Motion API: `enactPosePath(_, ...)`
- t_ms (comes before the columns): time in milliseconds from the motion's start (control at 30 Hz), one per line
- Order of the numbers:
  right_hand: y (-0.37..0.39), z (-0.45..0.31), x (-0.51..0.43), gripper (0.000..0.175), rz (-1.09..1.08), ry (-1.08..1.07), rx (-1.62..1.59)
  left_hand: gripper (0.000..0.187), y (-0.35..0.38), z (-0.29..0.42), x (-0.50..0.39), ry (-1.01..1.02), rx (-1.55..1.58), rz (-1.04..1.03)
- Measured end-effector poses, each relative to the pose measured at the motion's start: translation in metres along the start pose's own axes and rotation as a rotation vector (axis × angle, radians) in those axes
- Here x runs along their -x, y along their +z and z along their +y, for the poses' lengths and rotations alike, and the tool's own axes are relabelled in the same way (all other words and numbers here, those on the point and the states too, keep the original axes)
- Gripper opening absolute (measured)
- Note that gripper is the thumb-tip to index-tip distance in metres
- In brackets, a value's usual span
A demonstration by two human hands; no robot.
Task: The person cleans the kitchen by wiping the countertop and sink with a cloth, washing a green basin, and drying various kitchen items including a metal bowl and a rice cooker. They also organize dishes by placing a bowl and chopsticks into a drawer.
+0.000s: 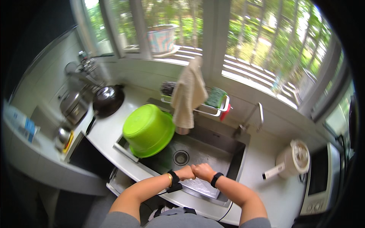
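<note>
Above the front part of a stainless steel sink (208, 186), my left hand (185, 172) and my right hand (203, 171) meet with their fingers curled in. Their knuckles touch, and I see nothing sticking out of either hand. The insides of both fists are hidden. A round drain strainer (181, 157) sits in the sink floor just beyond them. To the left, a bright green plastic basin (148, 128) rests tilted over the sink's left part, its base facing up and left. A beige cloth (188, 95) hangs behind the sink.
A green scouring sponge (216, 97) lies in a white wall rack (212, 110), near the faucet (251, 118). To the right stand a beige handled appliance (293, 159) and a microwave oven (320, 176). A dark wok (108, 99) and a metal pot (74, 107) occupy the left counter.
</note>
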State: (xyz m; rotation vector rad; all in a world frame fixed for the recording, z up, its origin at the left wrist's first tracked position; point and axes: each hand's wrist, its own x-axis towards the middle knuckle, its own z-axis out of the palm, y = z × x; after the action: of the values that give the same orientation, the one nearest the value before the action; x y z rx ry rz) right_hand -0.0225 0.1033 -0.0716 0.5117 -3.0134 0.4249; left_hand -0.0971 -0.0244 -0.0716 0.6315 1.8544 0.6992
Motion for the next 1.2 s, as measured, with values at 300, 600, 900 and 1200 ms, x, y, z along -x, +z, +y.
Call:
enactPosePath(300, 0.029, 0.012, 0.013, 0.011, 0.007, 0.082, -0.039, 0.020, 0.029, 0.001, -0.006, 0.154, -0.454, 0.331)
enactPosePath(600, 0.038, 0.008, 0.016, 0.008, 0.005, 0.238, -0.133, 0.021, 0.039, 0.005, 0.008, 0.128, -0.450, 0.450)
enactPosePath(900, -0.063, 0.041, 0.022, 0.050, 0.158, 0.252, -1.218, 0.037, 0.019, 0.003, 0.022, 0.098, 0.032, 0.550)
enactPosePath(1200, -0.015, -0.018, 0.006, 0.039, 0.135, 0.802, -1.136, 0.091, 0.018, -0.023, 0.110, 0.153, 0.564, 0.315)
